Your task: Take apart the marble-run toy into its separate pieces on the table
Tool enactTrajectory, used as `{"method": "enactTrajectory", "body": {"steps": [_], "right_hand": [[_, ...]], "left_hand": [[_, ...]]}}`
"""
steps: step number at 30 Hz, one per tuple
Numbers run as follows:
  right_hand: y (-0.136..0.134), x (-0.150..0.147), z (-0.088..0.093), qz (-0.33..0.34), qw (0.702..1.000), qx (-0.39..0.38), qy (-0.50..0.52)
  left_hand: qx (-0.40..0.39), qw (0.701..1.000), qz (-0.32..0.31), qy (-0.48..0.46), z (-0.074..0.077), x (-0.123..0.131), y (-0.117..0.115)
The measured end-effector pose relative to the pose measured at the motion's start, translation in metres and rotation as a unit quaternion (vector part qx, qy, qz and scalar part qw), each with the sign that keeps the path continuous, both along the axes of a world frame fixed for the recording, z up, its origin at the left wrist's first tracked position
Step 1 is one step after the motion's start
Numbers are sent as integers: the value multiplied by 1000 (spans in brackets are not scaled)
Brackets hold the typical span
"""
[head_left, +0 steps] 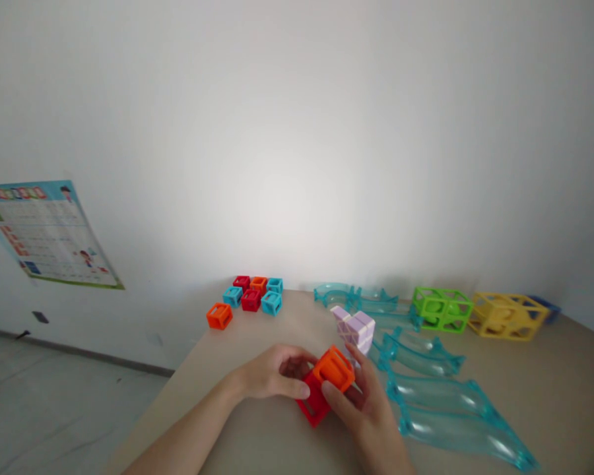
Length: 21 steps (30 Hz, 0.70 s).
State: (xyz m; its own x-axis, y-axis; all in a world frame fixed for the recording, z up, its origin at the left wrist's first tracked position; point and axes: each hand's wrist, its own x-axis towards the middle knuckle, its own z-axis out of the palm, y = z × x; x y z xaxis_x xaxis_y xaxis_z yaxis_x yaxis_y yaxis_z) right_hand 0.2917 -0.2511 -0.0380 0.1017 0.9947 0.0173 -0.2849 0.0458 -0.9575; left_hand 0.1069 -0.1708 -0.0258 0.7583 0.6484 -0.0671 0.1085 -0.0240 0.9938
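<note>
Near the table's front edge my left hand (278, 377) is closed on a red open-frame cube (315, 404), its thumb on the cube's upper left side. Against that red cube sits an orange cube (334, 369), tilted, with my right hand (363, 396) gripping it between thumb and fingers. The two cubes touch each other. How they are joined is hidden by the fingers. Just behind my right hand stands a pale purple block piece (359, 330) with white lines.
Several small cubes (251, 299) in red, orange and blue stand at the back left. Clear teal track pieces (443, 394) lie to the right. Green (442, 309) and yellow (507, 316) frame blocks are by the wall, a blue piece (547, 307) beyond.
</note>
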Motion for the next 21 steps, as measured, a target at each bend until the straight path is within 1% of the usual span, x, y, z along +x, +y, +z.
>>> {"method": "enactTrajectory", "body": {"steps": [4,8,11,15,18,21], "right_hand": [[0,1,0,-1,1000,-12,-23],[1,0,-2,25,1000,-10,-5],[0,-3,-5,45,999,-9,2],[-1,-6,-7,53,998,-11,-33],[0,-6,-5,56,997,-6,-56],[1,-6,-2,66,996,-4,-55]], "left_hand": [[-6,1000,7,-11,-2,-3,3],[39,999,13,-23,1,3,-2],[51,997,52,-17,2,11,-7],[22,992,118,-44,2,18,-9],[1,987,140,-80,1,19,-8],[11,983,159,-96,-1,21,-9]]}}
